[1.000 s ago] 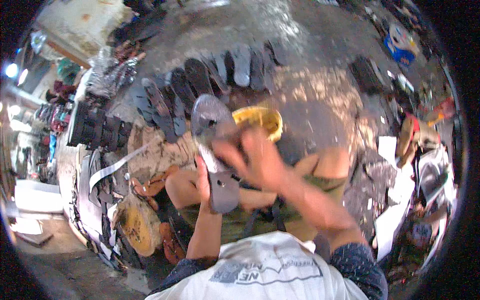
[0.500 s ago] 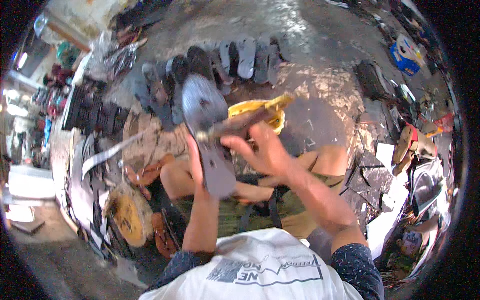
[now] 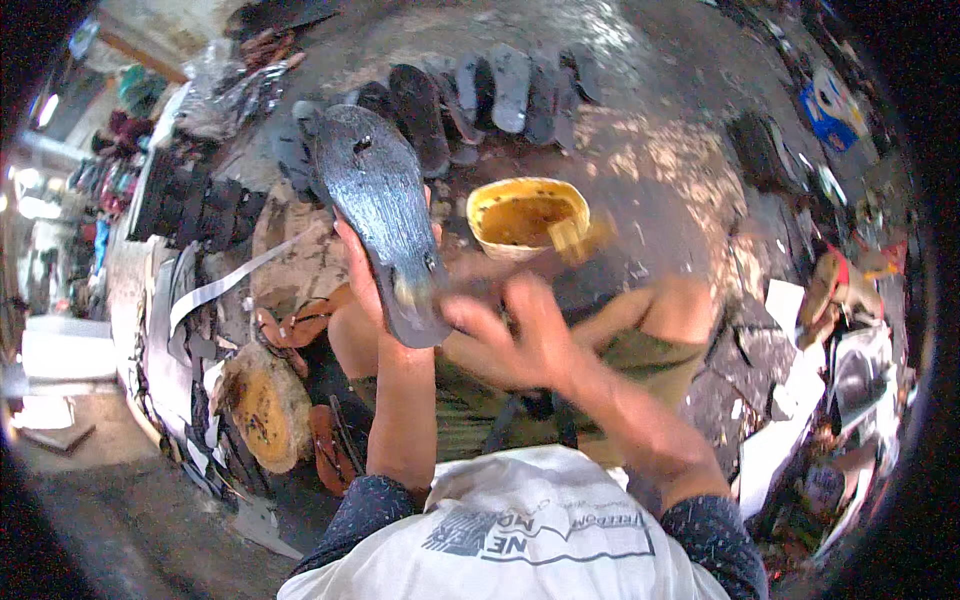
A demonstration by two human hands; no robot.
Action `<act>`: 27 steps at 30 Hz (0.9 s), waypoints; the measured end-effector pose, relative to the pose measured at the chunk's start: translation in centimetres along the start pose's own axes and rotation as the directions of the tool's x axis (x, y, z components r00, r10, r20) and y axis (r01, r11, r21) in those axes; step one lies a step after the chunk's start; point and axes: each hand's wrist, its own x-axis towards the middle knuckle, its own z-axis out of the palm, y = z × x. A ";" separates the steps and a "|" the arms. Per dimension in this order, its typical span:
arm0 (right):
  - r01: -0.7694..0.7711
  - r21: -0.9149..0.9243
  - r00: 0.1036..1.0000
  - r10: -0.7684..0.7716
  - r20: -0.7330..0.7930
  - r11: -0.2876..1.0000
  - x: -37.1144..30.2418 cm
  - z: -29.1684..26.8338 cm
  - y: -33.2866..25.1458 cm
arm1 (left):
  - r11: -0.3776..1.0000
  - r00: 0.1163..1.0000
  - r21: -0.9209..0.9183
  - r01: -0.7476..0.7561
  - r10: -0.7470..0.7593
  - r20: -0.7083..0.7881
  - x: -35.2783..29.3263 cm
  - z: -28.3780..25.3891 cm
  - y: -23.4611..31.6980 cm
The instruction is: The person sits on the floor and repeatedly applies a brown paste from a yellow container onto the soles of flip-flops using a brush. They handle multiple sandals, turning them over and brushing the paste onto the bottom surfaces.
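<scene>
My left hand (image 3: 360,268) holds up a dark shoe sole (image 3: 368,175), wrapped round it from beneath and the left side. The sole's forefoot and middle look wet and shiny; its heel end is duller and points toward me. A blurred brush-like tool (image 3: 578,242), with a yellow crusted far end, is in my closed right hand (image 3: 530,335). Its pale tip meets the sole near the heel. Just beyond it sits a bowl (image 3: 478,228) with yellow, crusted walls and amber stuff inside.
Several dark soles (image 3: 510,88) stand in a row on the floor ahead. At lower left lies a round yellow-topped block (image 3: 262,410) beside a white strip (image 3: 240,282). Dark sheet scraps (image 3: 755,350) and white paper (image 3: 770,450) lie at right. My legs are folded close underneath.
The sole has shifted up and left, and its shiny area now reaches farther toward the heel. The brush has slid down along the sole, leaving the bowl more visible.
</scene>
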 end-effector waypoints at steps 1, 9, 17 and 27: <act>0.005 0.071 1.000 -0.005 0.000 0.997 -1.8 0.4 -0.3 | 0.992 0.974 0.110 -0.067 0.089 -0.210 0.6 0.0 -0.4; 0.224 -0.142 0.975 -0.219 0.046 0.964 4.0 -0.7 1.3 | 0.996 0.978 -0.063 0.065 -0.076 -0.196 -0.5 3.2 -3.9; 0.258 -0.062 0.958 -0.248 0.145 0.964 -0.1 -1.7 -0.2 | 0.991 0.994 0.091 0.096 -0.091 -0.056 0.2 -1.0 -1.4; 0.034 -0.122 0.997 -0.043 -0.065 0.992 0.8 -1.1 0.4 | 0.993 0.997 0.096 0.074 -0.074 -0.003 0.3 1.3 -0.8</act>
